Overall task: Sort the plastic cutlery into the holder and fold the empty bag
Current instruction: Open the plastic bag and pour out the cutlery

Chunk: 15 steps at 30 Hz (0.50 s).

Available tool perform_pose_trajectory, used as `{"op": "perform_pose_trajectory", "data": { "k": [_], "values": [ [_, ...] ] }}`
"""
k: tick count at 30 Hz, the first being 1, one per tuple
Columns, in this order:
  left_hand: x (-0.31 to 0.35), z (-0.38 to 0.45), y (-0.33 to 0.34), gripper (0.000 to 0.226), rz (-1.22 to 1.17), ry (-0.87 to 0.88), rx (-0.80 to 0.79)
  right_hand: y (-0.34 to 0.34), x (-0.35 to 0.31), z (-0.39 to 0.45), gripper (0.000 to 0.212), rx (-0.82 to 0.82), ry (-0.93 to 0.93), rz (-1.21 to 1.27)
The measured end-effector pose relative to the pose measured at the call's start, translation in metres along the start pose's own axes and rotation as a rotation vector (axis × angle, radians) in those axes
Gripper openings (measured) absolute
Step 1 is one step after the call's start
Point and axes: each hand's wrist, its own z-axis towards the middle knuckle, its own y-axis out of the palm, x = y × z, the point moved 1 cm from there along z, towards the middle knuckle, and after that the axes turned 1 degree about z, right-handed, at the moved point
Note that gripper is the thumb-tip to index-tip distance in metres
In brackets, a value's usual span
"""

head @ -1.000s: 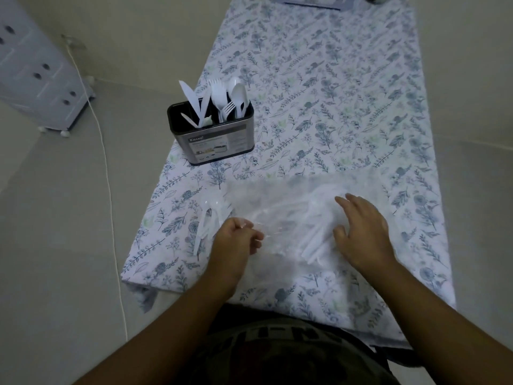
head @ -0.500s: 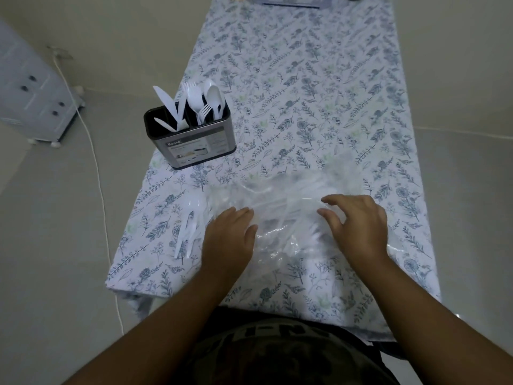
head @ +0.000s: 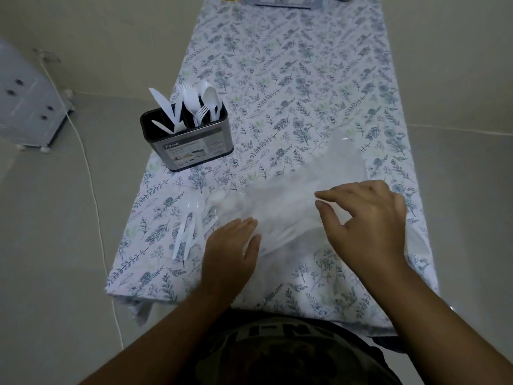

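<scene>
head | left hand (head: 230, 251) pressing flat, fingers straight, on clear plastic bag (head: 291, 215) lying on floral tablecloth (head: 291, 93) | right hand (head: 366, 218) pinching bag | loose cutlery (head: 191, 226) lying beside bag | holder (head: 188, 140) standing upright behind, holding knives, forks, spoons

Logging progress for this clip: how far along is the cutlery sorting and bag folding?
Partly done. The holder already has knives, forks and spoons standing in it. In hand: the left hand presses the clear bag flat while the right hand pinches it. Left: loose cutlery beside the bag, and folding.
</scene>
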Motion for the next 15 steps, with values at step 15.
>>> {"op": "perform_pose_trajectory", "data": {
  "k": [15],
  "values": [
    [0.033,0.023,-0.044,0.031,-0.706,-0.428,0.023,0.019,-0.024,-0.001,0.028,-0.282,0.177,0.031]
  ]
}}
